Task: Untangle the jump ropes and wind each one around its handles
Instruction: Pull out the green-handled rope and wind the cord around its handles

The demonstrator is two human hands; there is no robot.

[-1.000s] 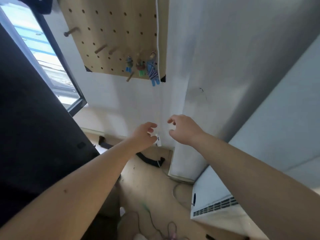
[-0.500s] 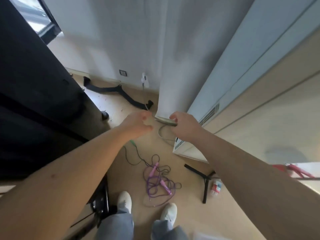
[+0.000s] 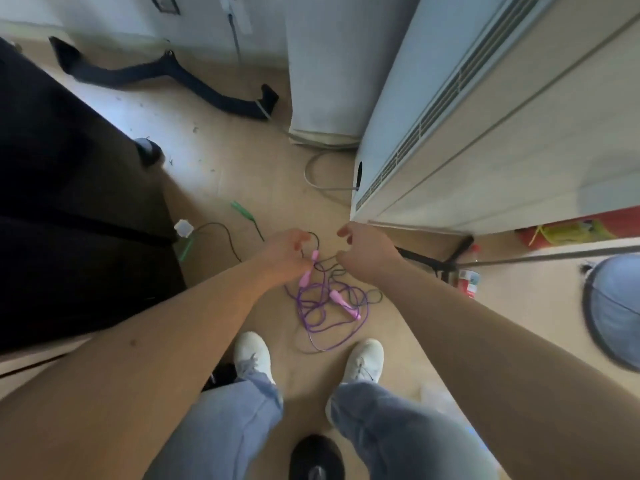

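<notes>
Two tangled jump ropes (image 3: pixel 342 301), left hand (image 3: pixel 284 257), right hand (image 3: pixel 364 257) above them — empty.

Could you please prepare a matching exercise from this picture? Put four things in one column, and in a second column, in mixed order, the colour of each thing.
Things:
1. handles in the tangle
2. rope in the tangle
3. shoes
4. handle lying apart at the left

Colours:
A. white
B. green
C. pink
D. purple

Right pairs: 1-C, 2-D, 3-A, 4-B
</notes>
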